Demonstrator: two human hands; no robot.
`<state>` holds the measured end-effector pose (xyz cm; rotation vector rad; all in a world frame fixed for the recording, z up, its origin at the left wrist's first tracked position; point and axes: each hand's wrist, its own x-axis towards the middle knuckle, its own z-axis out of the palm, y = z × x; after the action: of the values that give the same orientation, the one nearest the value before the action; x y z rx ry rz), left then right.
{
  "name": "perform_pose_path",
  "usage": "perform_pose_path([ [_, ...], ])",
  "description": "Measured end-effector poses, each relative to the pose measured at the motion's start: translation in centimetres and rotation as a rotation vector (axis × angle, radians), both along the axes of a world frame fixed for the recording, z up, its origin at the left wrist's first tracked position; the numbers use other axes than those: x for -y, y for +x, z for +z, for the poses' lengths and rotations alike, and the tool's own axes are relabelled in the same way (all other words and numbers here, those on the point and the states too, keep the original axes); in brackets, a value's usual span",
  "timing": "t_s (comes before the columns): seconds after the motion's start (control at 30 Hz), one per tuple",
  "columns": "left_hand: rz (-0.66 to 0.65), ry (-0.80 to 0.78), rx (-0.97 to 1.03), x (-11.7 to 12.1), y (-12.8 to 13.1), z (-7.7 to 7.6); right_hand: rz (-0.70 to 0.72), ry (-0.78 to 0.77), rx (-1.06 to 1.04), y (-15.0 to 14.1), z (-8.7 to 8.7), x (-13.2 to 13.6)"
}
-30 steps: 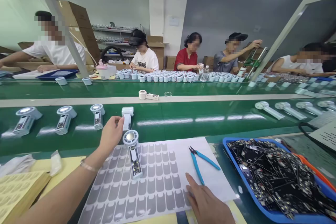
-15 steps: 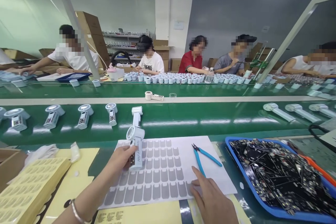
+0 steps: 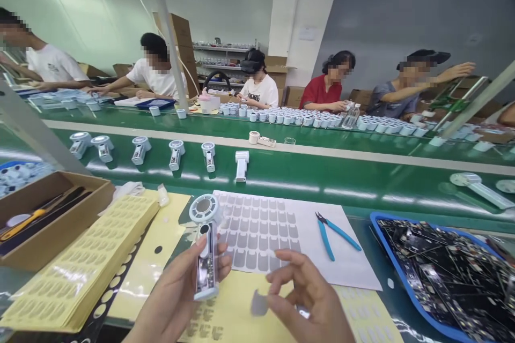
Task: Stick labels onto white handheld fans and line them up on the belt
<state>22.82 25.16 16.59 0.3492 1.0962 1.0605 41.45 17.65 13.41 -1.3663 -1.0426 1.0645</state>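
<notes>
Left-hand grip: our left hand (image 3: 173, 284) is closed around the handle of the handheld fan (image 3: 207, 273), thumb on its front, fingertips at the far edge; the fan is at the left edge of the white sheet (image 3: 350, 273), head away from us, open front facing up.
Right-hand grip: our right hand (image 3: 311, 297), at the near edge of the white sheet, pinches one grey label (image 3: 258, 304) by its side between thumb and finger; the remainder hangs free.
Label risk: we judge that the free end could fold, or adhere to our skin, because only one side is held.
Alignment risk: the label could be applied askew, since both parts are held in the air without a stop.
Circuit risk: our left thumb could shift onto the exposed electronics, given its place beside the handle opening.
Pliers risk: the blue-handled pliers (image 3: 344, 236), lying open on the white sheet, could be knocked by our right forearm if it swings outward.
Change, right hand: in the previous frame we had no label there; it was beside the white sheet's right part.
Change, fan: previously over the white sheet with its lettered side visible; now nearer us, front exposed.
Unchanged: pliers on the white sheet.
</notes>
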Motion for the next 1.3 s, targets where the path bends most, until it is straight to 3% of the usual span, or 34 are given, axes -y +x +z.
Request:
perform_pose_path([
  [0.13, 0.201, -0.213, 0.182, 0.4, 1.0, 0.6, 0.156, -0.019, -0.182, -4.5, 1.8, -0.9],
  [0.3, 0.213, -0.256, 0.3, 0.7, 0.8, 0.9, 0.193, -0.072, -0.197, -6.9, 3.0, -1.7],
  [1.0, 0.294, -0.251, 0.37, 0.9, 0.2, 0.5, 0.17, -0.059, -0.179, -8.2, 3.0, -2.5],
  [1.1, 0.305, -0.25, 0.406, 1.1, 0.5, 0.6, 0.152, 0.027, -0.079, -8.6, 2.7, -2.2],
  [1.2, 0.275, -0.287, 0.467, 1.3, 0.7, 1.0, 0.073, 0.175, 0.152, -8.7, 2.3, -2.0],
  [1.3, 0.246, -0.334, 0.479, 1.4, 0.3, 1.3, -0.005, 0.171, 0.191, -8.0, 1.8, -2.2],
])
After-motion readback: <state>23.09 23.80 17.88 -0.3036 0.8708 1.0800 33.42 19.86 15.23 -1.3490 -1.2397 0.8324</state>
